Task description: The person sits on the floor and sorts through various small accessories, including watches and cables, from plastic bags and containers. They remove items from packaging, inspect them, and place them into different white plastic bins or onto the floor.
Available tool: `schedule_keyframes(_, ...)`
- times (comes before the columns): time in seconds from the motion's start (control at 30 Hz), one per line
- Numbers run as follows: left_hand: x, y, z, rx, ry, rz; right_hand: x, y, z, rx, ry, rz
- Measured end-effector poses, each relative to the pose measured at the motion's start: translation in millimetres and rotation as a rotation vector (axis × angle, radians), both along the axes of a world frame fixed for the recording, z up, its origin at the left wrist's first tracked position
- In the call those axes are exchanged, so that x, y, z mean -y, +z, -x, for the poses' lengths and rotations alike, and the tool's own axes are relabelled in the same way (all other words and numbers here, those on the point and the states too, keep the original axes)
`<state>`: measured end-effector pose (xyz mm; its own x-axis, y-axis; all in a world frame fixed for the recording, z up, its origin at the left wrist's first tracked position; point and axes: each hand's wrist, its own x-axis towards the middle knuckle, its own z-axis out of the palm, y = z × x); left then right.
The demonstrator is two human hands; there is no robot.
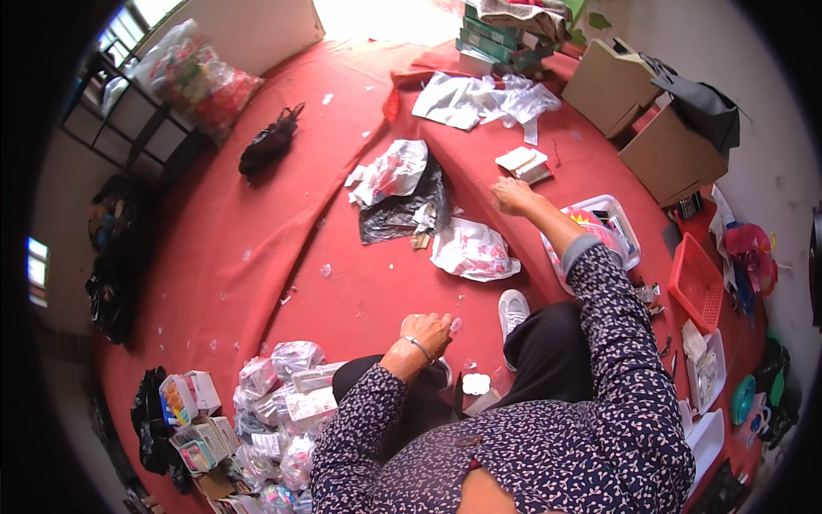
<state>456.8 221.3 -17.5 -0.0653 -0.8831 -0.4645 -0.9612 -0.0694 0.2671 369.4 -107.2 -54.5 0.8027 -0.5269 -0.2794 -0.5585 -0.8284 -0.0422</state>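
My left hand (425, 335), with a bracelet at the wrist, is closed above my lap. At its fingertips shows a small clear, pinkish plastic piece (455, 325), too small to name more exactly. My right hand (512, 197) reaches forward with its fingers curled together; what they hold, if anything, is hidden. Just beyond it lies a small stack of white cards or pads (522, 161). Between my legs are a white scalloped card (476, 384) and a dark strip (458, 396). A white tray (634, 248) with a printed bag and small items sits under my right forearm.
Clear-wrapped packets (295, 385) are heaped at my left, beside small baskets (205, 441). Ahead lie white plastic bags (469, 250) and a black bag (385, 224) on the red floor covering (342, 283). Cardboard boxes (672, 158) and a red basket (698, 283) stand at right.
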Motion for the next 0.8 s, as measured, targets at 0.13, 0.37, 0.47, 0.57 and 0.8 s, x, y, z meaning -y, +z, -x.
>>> schedule_keyframes(0.13, 1.9, 8.0, -3.4, 0.086, -0.017, -0.029, 26.1, -24.1, -27.7, 0.104, -0.116, 0.014)
schedule_keyframes(0.37, -3.1, -4.3, -11.5, 0.144, -0.033, 0.087, 80.6, -63.0, -85.3, 0.226, -0.266, -0.029)
schedule_keyframes(0.47, -7.2, -4.4, -16.7, 0.151, -0.007, 0.053, 101.0, -79.6, -109.1, 0.216, -0.289, -0.014)
schedule_keyframes(0.57, -13.2, -9.4, -20.9, 0.095, 0.003, 0.028, 121.4, -95.1, -125.5, 0.217, -0.337, -0.022)
schedule_keyframes(0.8, -5.7, -12.6, -31.9, 0.043, 0.096, -0.124, 168.6, -133.5, -141.4, 0.18, -0.408, -0.039)
